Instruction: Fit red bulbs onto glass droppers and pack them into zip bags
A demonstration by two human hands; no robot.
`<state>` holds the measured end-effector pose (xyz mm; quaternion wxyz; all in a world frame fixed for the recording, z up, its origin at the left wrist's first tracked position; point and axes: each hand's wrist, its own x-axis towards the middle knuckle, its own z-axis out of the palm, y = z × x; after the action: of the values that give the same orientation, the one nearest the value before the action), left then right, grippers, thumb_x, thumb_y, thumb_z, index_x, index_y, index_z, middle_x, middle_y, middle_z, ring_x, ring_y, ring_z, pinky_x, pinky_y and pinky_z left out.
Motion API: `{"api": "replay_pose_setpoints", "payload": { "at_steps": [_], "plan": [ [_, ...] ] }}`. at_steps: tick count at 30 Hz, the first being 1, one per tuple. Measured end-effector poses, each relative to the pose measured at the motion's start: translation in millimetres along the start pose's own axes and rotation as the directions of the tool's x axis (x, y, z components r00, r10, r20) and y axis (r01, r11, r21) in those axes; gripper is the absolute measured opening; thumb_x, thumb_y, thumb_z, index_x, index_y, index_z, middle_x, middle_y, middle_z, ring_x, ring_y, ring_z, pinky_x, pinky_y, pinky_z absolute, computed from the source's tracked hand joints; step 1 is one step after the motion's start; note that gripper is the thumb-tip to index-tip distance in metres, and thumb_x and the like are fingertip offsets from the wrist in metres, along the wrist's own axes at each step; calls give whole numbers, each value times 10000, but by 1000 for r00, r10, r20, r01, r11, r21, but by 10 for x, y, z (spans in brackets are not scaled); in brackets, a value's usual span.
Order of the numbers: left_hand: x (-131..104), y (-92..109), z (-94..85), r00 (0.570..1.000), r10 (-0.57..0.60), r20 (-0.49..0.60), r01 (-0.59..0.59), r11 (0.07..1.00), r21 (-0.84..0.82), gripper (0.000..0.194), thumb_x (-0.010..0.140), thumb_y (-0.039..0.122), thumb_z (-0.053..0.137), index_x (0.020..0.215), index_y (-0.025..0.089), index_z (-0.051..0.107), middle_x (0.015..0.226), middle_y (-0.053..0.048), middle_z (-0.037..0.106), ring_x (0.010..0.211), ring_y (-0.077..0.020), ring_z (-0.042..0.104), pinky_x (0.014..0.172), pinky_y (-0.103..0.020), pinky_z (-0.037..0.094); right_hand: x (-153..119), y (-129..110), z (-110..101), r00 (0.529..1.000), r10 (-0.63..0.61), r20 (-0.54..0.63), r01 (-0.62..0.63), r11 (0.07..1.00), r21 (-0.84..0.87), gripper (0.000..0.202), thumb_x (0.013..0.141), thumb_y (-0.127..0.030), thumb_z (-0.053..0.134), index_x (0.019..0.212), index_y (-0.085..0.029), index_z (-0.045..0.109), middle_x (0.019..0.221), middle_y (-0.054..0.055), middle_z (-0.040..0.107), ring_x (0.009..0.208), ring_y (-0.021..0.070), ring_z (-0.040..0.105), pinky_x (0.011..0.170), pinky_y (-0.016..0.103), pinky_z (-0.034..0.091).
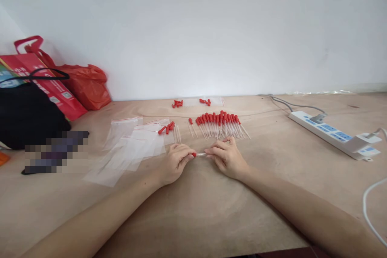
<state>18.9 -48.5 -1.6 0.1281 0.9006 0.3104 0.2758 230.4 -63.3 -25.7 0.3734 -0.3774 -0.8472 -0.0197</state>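
Between my hands lies a dropper [200, 154], level, its red rubber bulb to the left and its clear tube to the right. My left hand [179, 160] pinches the red bulb [194, 155]. The tube's other end sits in the closed fingertips of my right hand [226, 157]. Just beyond, several red-capped droppers [219, 123] lie side by side in a row. Loose red bulbs [167, 127] and a few bare tubes [177, 134] rest past my left hand, next to clear zip bags [133, 145].
Farther back, more red bulbs [177, 103] lie by a clear bag [216, 101] near the wall. A white power strip [328, 131] with cables stands at right. Black [30, 113] and red bags [87, 84] fill the left, with a blurred dark object [57, 154] in front.
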Motion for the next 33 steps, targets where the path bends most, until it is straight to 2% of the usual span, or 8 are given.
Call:
{"api": "replay_pose_setpoints", "payload": {
  "at_steps": [5, 12, 17, 26, 33],
  "plan": [
    [0, -10, 14, 999, 36, 27, -37, 999, 13, 193, 870, 194, 376, 850, 156, 564, 774, -28, 621, 772, -154, 552, 769, -328, 368, 1, 39, -1, 1000, -4, 13, 4, 1000, -5, 188, 845, -228, 440, 884, -204, 622, 758, 7, 620, 654, 90, 511, 743, 315, 222],
    [-6, -35, 66, 995, 86, -59, -82, 995, 63, 196, 867, 230, 404, 801, 164, 576, 713, -18, 625, 691, -140, 557, 745, -322, 369, 18, -28, -19, 998, -41, 54, 46, 996, -78, 190, 824, -184, 434, 839, -190, 623, 750, 7, 611, 608, 91, 463, 672, 303, 201],
    [-10, -16, 62, 994, 95, -57, -89, 991, 99, 186, 862, 223, 410, 786, 163, 569, 719, -18, 630, 698, -139, 559, 784, -337, 355, 38, -72, -20, 994, -62, 91, 72, 992, -104, 201, 826, -180, 406, 768, -164, 598, 703, 3, 597, 577, 94, 420, 655, 302, 187],
    [-12, 50, 52, 994, 107, 25, -110, 985, 133, 185, 857, 209, 381, 783, 161, 544, 706, -13, 595, 734, -138, 545, 850, -345, 317, 46, -146, 17, 989, -38, 141, 60, 986, -156, 275, 848, -185, 329, 697, -149, 556, 619, 8, 544, 518, 100, 334, 625, 289, 173],
    [13, 88, -7, 989, 114, 95, -126, 983, 135, 203, 858, 225, 370, 766, 170, 542, 717, -16, 594, 749, -145, 546, 873, -353, 300, 78, -199, 61, 981, 8, 193, 22, 988, -154, 300, 852, -186, 316, 645, -152, 531, 604, 5, 548, 516, 99, 357, 613, 284, 169]
  ]
}}
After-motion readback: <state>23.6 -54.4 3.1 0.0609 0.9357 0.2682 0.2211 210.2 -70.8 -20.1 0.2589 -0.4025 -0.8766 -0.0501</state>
